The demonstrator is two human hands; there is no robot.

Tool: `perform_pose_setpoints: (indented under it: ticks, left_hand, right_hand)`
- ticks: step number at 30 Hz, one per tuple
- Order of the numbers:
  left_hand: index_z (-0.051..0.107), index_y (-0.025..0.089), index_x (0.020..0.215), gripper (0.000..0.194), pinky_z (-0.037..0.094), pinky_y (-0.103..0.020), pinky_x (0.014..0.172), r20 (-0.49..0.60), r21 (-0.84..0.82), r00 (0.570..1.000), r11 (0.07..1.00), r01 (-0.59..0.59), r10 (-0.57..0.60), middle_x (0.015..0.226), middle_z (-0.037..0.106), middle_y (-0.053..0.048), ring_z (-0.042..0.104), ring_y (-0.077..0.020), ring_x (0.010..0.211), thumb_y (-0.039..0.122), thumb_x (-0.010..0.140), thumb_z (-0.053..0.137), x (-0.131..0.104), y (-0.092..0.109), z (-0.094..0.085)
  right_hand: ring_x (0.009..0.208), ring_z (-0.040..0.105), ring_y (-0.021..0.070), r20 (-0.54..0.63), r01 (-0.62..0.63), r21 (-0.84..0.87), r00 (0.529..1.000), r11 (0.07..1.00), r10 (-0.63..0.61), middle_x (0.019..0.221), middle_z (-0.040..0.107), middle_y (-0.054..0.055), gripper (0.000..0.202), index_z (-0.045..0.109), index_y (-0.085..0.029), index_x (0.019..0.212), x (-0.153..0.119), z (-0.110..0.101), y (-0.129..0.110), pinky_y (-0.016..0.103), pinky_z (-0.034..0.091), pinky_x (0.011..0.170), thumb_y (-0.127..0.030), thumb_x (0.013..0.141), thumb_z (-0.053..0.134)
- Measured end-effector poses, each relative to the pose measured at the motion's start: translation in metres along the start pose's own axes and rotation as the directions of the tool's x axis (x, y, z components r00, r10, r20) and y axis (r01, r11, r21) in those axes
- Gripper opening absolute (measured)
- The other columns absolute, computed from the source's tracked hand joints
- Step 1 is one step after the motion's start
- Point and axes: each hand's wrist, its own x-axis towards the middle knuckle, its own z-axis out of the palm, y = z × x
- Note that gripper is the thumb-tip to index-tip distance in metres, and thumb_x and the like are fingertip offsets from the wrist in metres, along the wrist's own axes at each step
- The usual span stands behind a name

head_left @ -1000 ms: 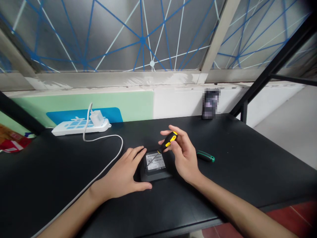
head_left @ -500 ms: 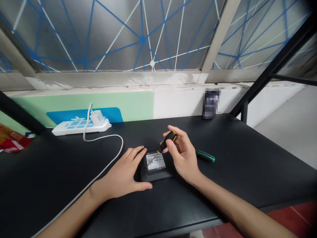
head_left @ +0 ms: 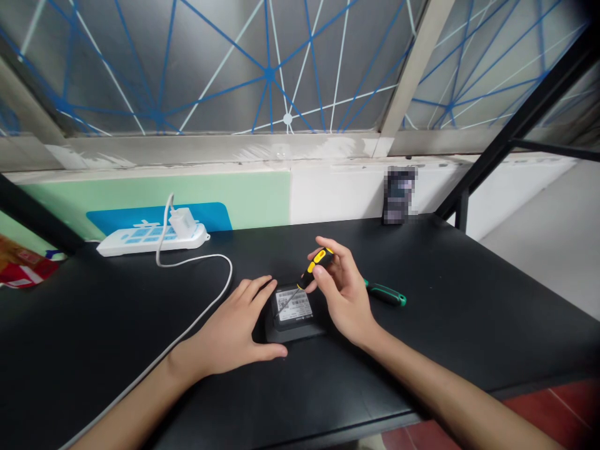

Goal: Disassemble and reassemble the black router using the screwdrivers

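our right hand [head_left: 347,294] has its thumb and fingers closed round the handle of a black-and-yellow screwdriver [head_left: 315,267], grip looks light. left hand [head_left: 234,328] is spread wide, thumb out at the near edge, fingers at the far left of the flat black device [head_left: 294,334]; can't tell how firmly it presses. device lies label-up on the dark surface [head_left: 445,325], between our hands, screwdriver tip by the lower left of its white label [head_left: 295,305]. too small to tell if the tip is seated in anything

risks, our read: shaft leans well off vertical, so a sideways push could pop the tip out; then it likely scores the label or jabs our left hand, which sits just beside it. if the left hand eases, torque could spin the device on what looks like a smooth surface

around us: green-handled tool [head_left: 387,294] lies just right of our right hand, partly hidden behind it, so our knuckles could knock it. white cable [head_left: 230,265] loops left of the device and runs past our left forearm, a snag if that arm swings out. power strip [head_left: 150,239] with charger plug [head_left: 182,223] and the pixelated upright object [head_left: 397,195] sit well back, out of the way
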Motion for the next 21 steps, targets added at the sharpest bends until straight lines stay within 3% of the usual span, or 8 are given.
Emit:
perform_pose_setpoints:
  ticks: [7,12,14,17,19,21]
  left_hand:
    - [0.031,0.022,0.159,0.1,0.038,-0.06,0.116,-0.014,-0.007,1.0,1.0,-0.006,0.006,0.161,0.04,-0.018,0.04,-0.041,0.146,0.072,0.082,0.072,0.0,-0.001,0.001]
    - [0.032,0.019,0.158,0.101,0.036,-0.059,0.119,0.025,-0.011,1.0,1.0,0.017,-0.017,0.163,0.038,-0.018,0.037,-0.0401,0.148,0.068,0.081,0.074,0.001,0.001,-0.004]
    - [0.032,0.019,0.158,0.101,0.037,-0.059,0.119,0.028,-0.016,0.999,1.0,0.019,-0.018,0.162,0.038,-0.018,0.037,-0.0399,0.148,0.067,0.081,0.076,0.001,0.001,-0.006]
    - [0.033,0.021,0.158,0.1,0.039,-0.059,0.118,0.027,-0.027,0.999,0.999,0.023,-0.023,0.162,0.039,-0.017,0.039,-0.0398,0.146,0.065,0.079,0.077,0.0,0.0,-0.009]
    - [0.034,0.021,0.158,0.099,0.039,-0.059,0.117,0.035,-0.031,0.999,0.999,0.03,-0.028,0.162,0.04,-0.017,0.039,-0.0399,0.146,0.064,0.079,0.077,-0.001,0.0,-0.011]
    - [0.035,0.02,0.157,0.099,0.039,-0.06,0.117,0.047,-0.03,0.998,0.999,0.036,-0.034,0.161,0.04,-0.017,0.039,-0.0402,0.146,0.064,0.079,0.077,-0.001,-0.001,-0.012]
  right_hand:
    - [0.086,0.069,0.0152,0.007,-0.052,0.042,0.999,0.998,0.051,0.11,0.065,0.003,0.049,0.048,-0.036,0.141,0.0,0.004,0.0,0.03,0.066,0.068,-0.035,0.095,0.065]
    - [0.083,0.066,0.0169,-0.123,0.004,0.021,0.992,1.0,-0.001,0.106,0.066,0.003,0.049,0.047,-0.034,0.137,0.007,-0.001,-0.001,0.03,0.063,0.059,-0.037,0.093,0.067]
    - [0.079,0.064,0.0167,-0.184,0.035,-0.064,0.982,0.997,-0.046,0.101,0.064,0.003,0.044,0.05,-0.033,0.135,0.013,-0.008,-0.001,0.029,0.058,0.054,-0.04,0.094,0.065]
    - [0.071,0.058,0.0146,-0.23,0.047,-0.262,0.967,0.964,-0.11,0.092,0.061,0.001,0.041,0.054,-0.029,0.136,0.024,-0.024,0.0,0.031,0.055,0.061,-0.042,0.097,0.058]
    - [0.064,0.054,0.0146,-0.176,0.031,-0.435,0.977,0.9,-0.119,0.084,0.06,0.001,0.042,0.053,-0.028,0.14,0.029,-0.034,0.001,0.033,0.053,0.062,-0.041,0.1,0.053]
    - [0.071,0.058,0.0165,-0.061,0.069,-0.654,0.988,0.754,-0.143,0.092,0.063,0.004,0.042,0.056,-0.023,0.139,0.032,-0.039,0.004,0.036,0.055,0.072,-0.037,0.1,0.053]
